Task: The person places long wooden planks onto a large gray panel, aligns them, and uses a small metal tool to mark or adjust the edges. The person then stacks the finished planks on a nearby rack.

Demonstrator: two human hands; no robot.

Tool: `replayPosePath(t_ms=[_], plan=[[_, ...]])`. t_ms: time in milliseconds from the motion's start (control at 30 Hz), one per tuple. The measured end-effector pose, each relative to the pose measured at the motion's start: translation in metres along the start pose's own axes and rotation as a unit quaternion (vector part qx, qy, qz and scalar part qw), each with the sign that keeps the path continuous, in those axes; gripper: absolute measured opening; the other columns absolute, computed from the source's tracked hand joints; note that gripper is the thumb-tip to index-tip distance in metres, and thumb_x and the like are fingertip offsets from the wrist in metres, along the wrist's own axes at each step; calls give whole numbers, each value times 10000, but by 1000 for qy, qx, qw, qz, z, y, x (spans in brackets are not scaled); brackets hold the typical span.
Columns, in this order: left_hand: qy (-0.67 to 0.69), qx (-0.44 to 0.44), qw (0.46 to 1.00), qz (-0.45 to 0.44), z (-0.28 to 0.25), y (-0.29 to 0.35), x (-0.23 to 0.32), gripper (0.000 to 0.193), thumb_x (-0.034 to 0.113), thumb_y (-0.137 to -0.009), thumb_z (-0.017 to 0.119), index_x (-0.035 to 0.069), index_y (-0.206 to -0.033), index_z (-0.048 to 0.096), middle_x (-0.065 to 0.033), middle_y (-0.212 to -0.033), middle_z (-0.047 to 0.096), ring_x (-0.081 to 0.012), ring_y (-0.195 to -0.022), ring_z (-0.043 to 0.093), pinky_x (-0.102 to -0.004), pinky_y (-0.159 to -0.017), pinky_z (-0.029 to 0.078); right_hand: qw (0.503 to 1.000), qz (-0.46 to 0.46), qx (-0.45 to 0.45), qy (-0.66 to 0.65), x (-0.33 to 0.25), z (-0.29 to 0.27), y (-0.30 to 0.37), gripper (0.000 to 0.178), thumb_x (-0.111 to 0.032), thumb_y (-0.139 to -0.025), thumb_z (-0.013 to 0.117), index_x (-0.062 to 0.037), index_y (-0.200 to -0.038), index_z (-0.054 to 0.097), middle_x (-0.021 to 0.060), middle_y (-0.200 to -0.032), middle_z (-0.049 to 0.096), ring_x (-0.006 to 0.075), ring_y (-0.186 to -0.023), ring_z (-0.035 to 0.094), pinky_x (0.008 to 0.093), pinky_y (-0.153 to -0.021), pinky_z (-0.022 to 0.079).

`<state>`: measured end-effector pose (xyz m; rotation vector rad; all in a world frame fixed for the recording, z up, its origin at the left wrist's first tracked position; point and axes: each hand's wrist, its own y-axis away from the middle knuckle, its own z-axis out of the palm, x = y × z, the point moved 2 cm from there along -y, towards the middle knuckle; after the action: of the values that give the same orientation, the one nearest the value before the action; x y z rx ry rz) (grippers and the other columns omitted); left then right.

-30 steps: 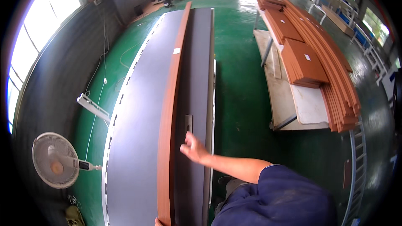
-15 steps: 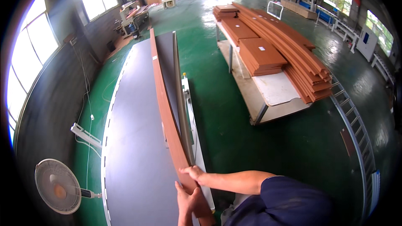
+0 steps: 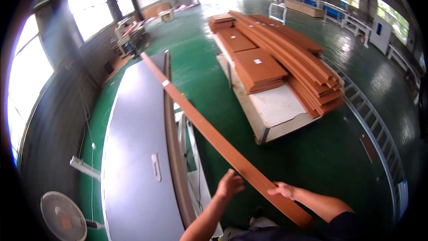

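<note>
A long reddish-brown board point(image 3: 209, 129) slants from the near right over the edge of the grey worktable to its far end. My right hand point(image 3: 283, 190) grips the board toward its near end, thumb on the top face. Just left of the board hovers my left hand point(image 3: 229, 184), its fingers apart and slightly curled, holding nothing. On the grey tabletop point(image 3: 133, 143) lies a small pale oblong piece point(image 3: 155, 167). Along the table's right side runs a brownish edge strip point(image 3: 174, 174), with a white metal frame point(image 3: 196, 187) below it.
To the right, a trolley table point(image 3: 281, 105) bears stacks of reddish-brown boards point(image 3: 261, 69). A metal ladder point(image 3: 368, 120) lies on the green floor beyond it. A fan point(image 3: 63, 216) stands at the lower left, near a white bracket arm point(image 3: 84, 167). Machines line the far walls.
The board's near end has swung right, off the tabletop, uncovering the pale oblong piece. My left hand has let go of it, while my right has moved right, still gripping. My view has turned slightly.
</note>
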<state>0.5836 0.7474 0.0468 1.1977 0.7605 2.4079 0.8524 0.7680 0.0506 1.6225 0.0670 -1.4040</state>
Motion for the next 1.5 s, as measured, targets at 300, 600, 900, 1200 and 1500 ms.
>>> replayPosePath(t_ms=[300,600,900,1200,1500], plan=[[111,128,977,128,2,-221,124,476,468,-887,601,100,-1186,644,-55,-1046,681,-212,-1040,610,-372,-943,463,993,52,33,99,70,-95,125,705,-377,-852,719,5,-1385,459,138,-1310,564,209,-1217,509,347,-1028,401],[149,177,970,77,136,-272,130,322,278,-886,654,50,-1112,636,-62,-1043,679,-244,-998,621,-389,-945,464,847,98,334,401,45,-189,167,664,-622,-791,634,-69,-1158,660,177,-975,699,344,-868,672,400,-755,532],[186,122,971,89,261,-349,146,354,241,-882,678,0,-1134,621,-105,-1068,673,-253,-995,623,-390,-901,492,836,22,421,351,57,-293,161,874,-850,-766,436,-50,-995,703,186,-871,694,418,-809,661,486,-709,532],[85,1,994,76,469,-441,163,375,265,-911,654,-14,-1158,618,-111,-1088,673,-235,-983,646,-391,-862,534,817,30,496,294,44,-387,197,779,-765,-793,520,-41,-1010,707,227,-857,677,456,-805,641,494,-695,509],[47,-25,998,27,569,-536,184,405,289,-879,704,-42,-1100,629,-145,-1054,680,-261,-890,676,-412,-776,580,810,114,512,263,-30,-427,187,770,-751,-798,529,-24,-980,704,245,-808,670,481,-754,624,508,-660,498]])
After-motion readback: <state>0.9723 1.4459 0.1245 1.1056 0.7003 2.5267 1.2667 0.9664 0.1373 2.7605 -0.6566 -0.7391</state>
